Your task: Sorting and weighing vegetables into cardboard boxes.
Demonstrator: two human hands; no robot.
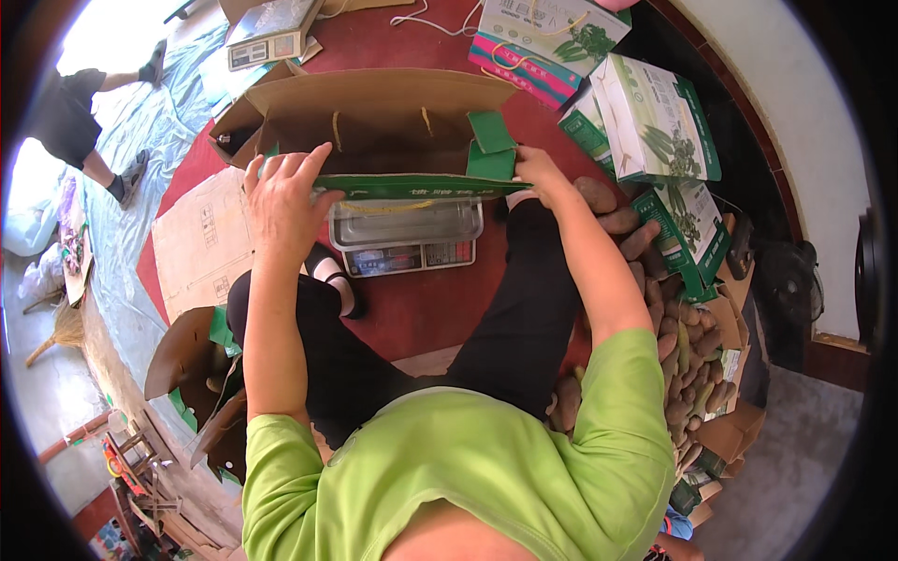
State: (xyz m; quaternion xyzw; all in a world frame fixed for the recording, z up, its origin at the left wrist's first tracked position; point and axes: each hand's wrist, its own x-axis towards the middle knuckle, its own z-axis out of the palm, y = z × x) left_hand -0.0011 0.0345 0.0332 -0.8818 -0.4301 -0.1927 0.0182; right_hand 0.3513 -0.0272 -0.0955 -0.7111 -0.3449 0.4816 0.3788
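Observation:
A long green cardboard carton (393,103) lies across in front of me, opened up, its brown inside facing me and two yellow cord handles showing on its far wall. My left hand (283,201) is at the left end of its near edge, thumb on the green outer side and the other fingers over the edge. At the right end, beside a folded green flap (491,145), my right hand (540,174) pinches the corner. Partly under the carton, a weighing scale (409,259) carries a clear plastic tray (404,227).
Sweet potatoes (687,360) lie heaped at my right. Printed green-white boxes (650,117) stand beyond them, near a black fan (788,280). A flat cardboard sheet (201,238) and an open carton (182,351) are at my left. Another scale (267,47) is far left, near a person's legs (98,164).

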